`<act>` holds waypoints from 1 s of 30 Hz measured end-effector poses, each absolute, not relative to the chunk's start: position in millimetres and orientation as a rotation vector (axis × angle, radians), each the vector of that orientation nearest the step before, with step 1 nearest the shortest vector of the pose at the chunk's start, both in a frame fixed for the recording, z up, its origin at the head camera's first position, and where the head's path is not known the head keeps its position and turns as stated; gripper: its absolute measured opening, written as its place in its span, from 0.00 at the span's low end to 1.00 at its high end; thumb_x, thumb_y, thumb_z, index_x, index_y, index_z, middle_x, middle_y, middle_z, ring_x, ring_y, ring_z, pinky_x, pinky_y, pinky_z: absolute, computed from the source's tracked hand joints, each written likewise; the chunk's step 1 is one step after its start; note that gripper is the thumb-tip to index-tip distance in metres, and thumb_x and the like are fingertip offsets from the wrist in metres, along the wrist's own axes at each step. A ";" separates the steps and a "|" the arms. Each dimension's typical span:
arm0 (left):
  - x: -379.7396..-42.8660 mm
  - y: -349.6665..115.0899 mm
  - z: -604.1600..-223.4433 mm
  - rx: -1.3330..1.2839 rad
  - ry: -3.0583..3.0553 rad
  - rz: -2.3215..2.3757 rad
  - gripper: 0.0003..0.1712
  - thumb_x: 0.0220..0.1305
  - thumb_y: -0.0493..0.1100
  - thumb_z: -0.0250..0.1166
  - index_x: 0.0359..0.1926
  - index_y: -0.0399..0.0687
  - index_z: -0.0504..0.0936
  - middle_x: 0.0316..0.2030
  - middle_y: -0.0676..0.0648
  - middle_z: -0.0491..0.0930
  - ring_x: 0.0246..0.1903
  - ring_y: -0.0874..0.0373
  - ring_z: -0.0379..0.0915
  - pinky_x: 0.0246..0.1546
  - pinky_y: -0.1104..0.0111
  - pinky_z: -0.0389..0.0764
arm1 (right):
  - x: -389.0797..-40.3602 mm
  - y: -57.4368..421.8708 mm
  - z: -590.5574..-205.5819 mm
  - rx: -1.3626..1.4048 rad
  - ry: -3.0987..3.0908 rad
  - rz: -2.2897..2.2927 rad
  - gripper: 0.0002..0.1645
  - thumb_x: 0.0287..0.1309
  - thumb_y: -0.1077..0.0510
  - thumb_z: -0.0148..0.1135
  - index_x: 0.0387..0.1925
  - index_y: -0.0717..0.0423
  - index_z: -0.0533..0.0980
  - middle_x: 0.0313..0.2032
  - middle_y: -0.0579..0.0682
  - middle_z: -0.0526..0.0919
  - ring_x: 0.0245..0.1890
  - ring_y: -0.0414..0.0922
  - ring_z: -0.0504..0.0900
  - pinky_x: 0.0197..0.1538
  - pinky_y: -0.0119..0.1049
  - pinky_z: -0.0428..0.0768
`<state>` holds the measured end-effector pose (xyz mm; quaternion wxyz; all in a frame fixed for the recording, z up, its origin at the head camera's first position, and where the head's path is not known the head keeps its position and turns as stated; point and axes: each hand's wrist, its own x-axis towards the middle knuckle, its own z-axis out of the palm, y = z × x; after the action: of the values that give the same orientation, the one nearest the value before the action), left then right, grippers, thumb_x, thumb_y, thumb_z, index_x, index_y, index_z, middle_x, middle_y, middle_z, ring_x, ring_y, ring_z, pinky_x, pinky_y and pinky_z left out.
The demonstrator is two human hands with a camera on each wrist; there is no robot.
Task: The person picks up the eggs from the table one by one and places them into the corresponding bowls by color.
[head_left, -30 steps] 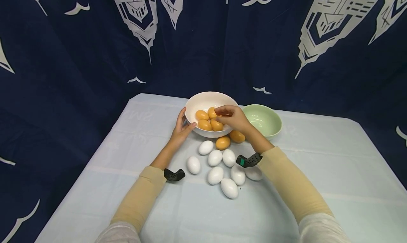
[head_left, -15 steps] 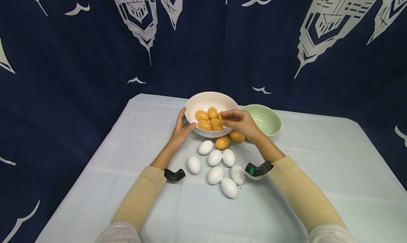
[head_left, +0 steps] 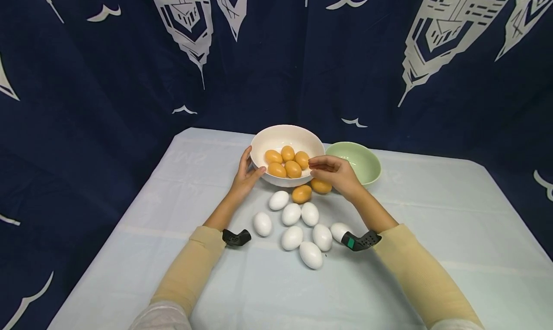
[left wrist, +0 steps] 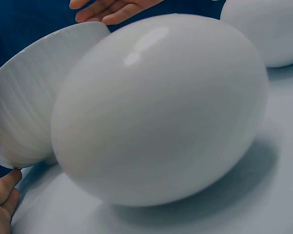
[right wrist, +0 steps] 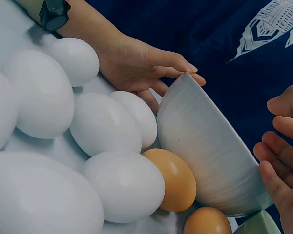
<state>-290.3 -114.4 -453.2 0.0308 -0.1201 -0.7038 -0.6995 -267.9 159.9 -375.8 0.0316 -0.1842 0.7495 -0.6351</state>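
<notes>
My left hand [head_left: 245, 176] grips the white bowl [head_left: 276, 134] at its left side, thumb at the rim and fingers along the outer wall. The bowl leans toward me, and several orange eggs [head_left: 293, 169] lie inside it. My right hand [head_left: 337, 174] is at the bowl's right rim with fingers loosely bent and nothing between them; the right wrist view shows the gap between thumb and fingers. Two more orange eggs, one [head_left: 301, 194] nearer the middle and another [head_left: 321, 186] under my right hand, lie on the table in front of the bowl.
Several white eggs [head_left: 292, 238] are spread on the pale tablecloth [head_left: 173, 195] between my forearms. A green bowl [head_left: 363, 164] stands right of the white one, partly behind my right hand. A dark blue curtain [head_left: 268, 80] with white prints hangs behind the table.
My right hand has drawn back to the right, from over the eggs inside the white bowl to its rim, uncovering an orange egg there. The left hand keeps its grip.
</notes>
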 end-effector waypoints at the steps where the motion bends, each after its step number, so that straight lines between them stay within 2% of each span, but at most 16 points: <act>1: -290.3 -114.3 -453.1 -0.367 -2.172 -2.152 0.45 0.70 0.39 0.60 0.77 0.58 0.43 0.75 0.36 0.41 0.69 0.36 0.51 0.65 0.55 0.64 | -267.2 161.6 -377.2 -0.565 2.311 -1.965 0.20 0.57 0.72 0.63 0.52 0.77 0.74 0.49 0.65 0.80 0.48 0.47 0.81 0.50 0.30 0.79; 6: -290.0 -114.3 -452.5 -0.367 -2.177 -2.147 0.45 0.70 0.39 0.60 0.77 0.58 0.43 0.75 0.37 0.41 0.70 0.37 0.51 0.65 0.55 0.64 | -261.9 169.3 -383.0 -0.538 2.302 -2.023 0.21 0.57 0.72 0.63 0.53 0.77 0.73 0.45 0.51 0.84 0.48 0.44 0.81 0.50 0.29 0.79; 8: -289.6 -114.3 -452.3 -0.364 -2.179 -2.151 0.45 0.70 0.39 0.60 0.77 0.58 0.43 0.75 0.37 0.41 0.69 0.37 0.51 0.65 0.55 0.64 | -259.3 172.2 -384.8 -0.541 2.302 -2.043 0.22 0.57 0.72 0.63 0.53 0.78 0.72 0.45 0.50 0.84 0.48 0.42 0.81 0.50 0.28 0.79; 21: -288.1 -114.5 -452.4 -0.366 -2.164 -2.171 0.44 0.70 0.39 0.60 0.77 0.59 0.43 0.75 0.37 0.40 0.70 0.37 0.51 0.65 0.57 0.64 | -244.7 182.0 -397.1 -0.476 2.341 -2.027 0.23 0.58 0.73 0.62 0.55 0.78 0.72 0.53 0.72 0.76 0.50 0.46 0.81 0.50 0.29 0.79; 26: -288.6 -115.5 -452.3 -0.373 -2.180 -2.179 0.45 0.71 0.41 0.59 0.77 0.60 0.41 0.75 0.37 0.39 0.70 0.37 0.49 0.66 0.56 0.63 | -239.8 182.9 -403.1 -0.464 2.404 -1.942 0.25 0.57 0.74 0.62 0.58 0.77 0.70 0.57 0.72 0.73 0.58 0.57 0.75 0.57 0.32 0.75; 30: -288.8 -116.5 -450.5 -0.393 -2.169 -2.211 0.46 0.70 0.40 0.59 0.78 0.57 0.40 0.75 0.36 0.37 0.70 0.36 0.47 0.67 0.55 0.61 | -236.7 183.7 -407.2 -0.473 2.473 -1.862 0.28 0.58 0.72 0.62 0.60 0.74 0.69 0.60 0.69 0.72 0.64 0.59 0.69 0.66 0.40 0.67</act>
<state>-288.8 -116.5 -450.5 0.0097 -0.1260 -0.6948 -0.7080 -236.7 183.7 -407.2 0.0052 -0.1512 0.7896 -0.5946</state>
